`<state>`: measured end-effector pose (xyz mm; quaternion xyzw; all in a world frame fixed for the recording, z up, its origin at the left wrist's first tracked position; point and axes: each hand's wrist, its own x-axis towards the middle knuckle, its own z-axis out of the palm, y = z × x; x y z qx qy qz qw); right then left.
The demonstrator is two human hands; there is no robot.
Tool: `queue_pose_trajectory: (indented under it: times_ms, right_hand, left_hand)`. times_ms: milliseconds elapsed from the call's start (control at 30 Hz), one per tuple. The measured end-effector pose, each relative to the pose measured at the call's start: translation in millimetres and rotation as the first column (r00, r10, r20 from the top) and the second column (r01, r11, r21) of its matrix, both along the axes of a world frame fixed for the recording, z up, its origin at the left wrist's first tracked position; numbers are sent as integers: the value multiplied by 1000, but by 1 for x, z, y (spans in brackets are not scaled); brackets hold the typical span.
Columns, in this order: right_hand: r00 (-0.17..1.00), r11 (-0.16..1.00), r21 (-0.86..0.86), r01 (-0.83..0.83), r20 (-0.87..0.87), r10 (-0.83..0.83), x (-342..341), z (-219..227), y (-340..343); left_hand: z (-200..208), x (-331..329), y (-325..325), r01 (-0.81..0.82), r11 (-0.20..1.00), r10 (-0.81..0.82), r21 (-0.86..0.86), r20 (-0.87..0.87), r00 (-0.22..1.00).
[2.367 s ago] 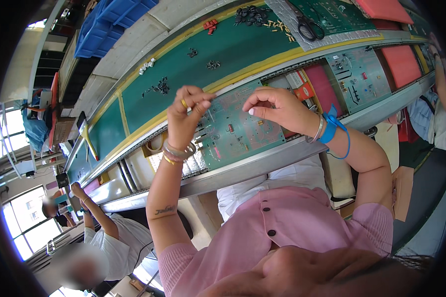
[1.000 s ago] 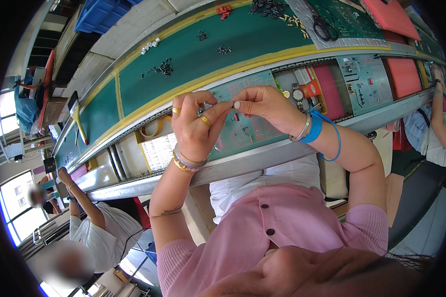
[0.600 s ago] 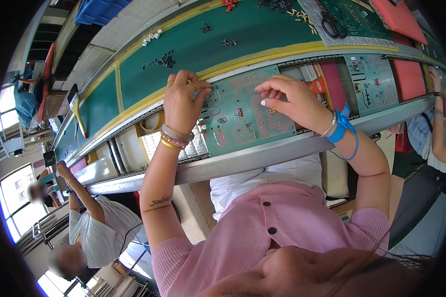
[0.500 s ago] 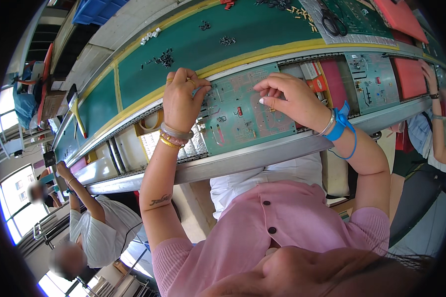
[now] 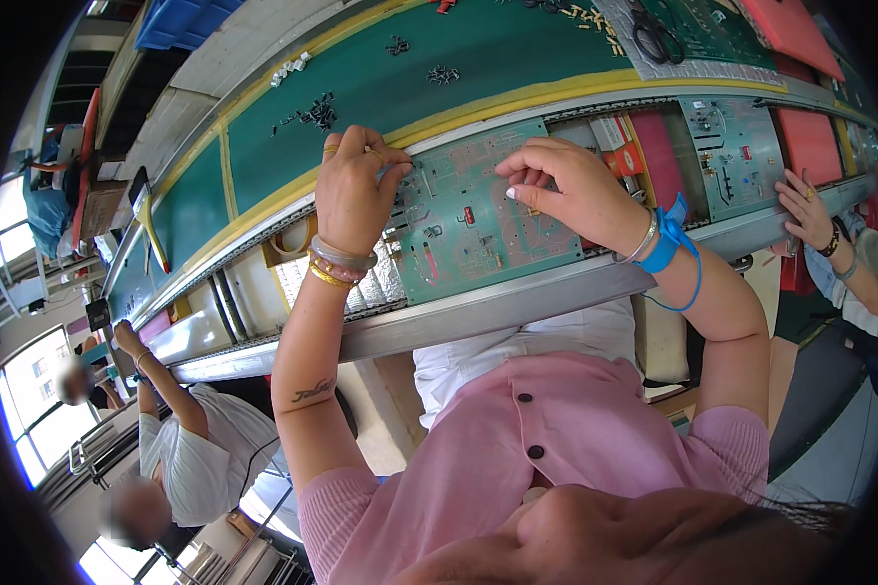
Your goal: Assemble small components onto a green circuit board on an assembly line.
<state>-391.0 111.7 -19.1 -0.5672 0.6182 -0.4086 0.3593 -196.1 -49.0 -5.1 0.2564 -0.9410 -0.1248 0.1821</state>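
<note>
A green circuit board (image 5: 449, 268) with small parts lies on the rail line in front of me. My left hand (image 5: 359, 185) is over its upper left edge, thumb and forefinger pinched together; whatever they hold is too small to make out. Over the board's right half hovers my right hand (image 5: 576, 195), fingers bent, thumb tip apart from the forefinger, with nothing visible between them. A red component (image 5: 468, 216) stands near the board's middle. My right wrist wears a blue strap (image 5: 665, 252) with a cord.
Beyond the rail, a green mat (image 5: 361, 83) carries piles of black parts (image 5: 317, 112), white parts (image 5: 291, 68) and brass-coloured pieces (image 5: 595, 24). Black scissors (image 5: 657, 37) lie far right. A second board (image 5: 737, 161) sits right along the line. Co-workers are at both sides.
My hands have hardly moved; the left has shifted slightly left. At the far right, a co-worker's hand has come down from the red block to the rail near the second board.
</note>
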Motion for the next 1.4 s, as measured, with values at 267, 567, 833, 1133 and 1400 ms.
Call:
queue_pose_trajectory:
  times_ms: [267, 567, 833, 1133, 1400]
  right_hand:
    - [1000, 1000, -6, -7, -6, 7, 1, -1, -1]
    - [997, 998, -54, -8, -72, 4, 2, 1, -1]
    - [995, 993, -121, -19, -99, 7, 3, -4, 1]
    - [991, 990, -138, -34, -133, 16, 2, -5, 1]
    - [992, 994, -102, -41, -126, 28, 1, -4, 0]
  left_hand:
    - [10, -10, 1, 120, 979, -92, -168, 164, 982]
    - [20, -28, -9, 89, 988, -90, -127, -6, 996]
    - [-6, -69, -55, 135, 971, -157, -199, -100, 982]
    - [4, -77, -52, 291, 893, -278, -345, 87, 957]
    - [5, -71, -48, 282, 898, -275, -337, 70, 959]
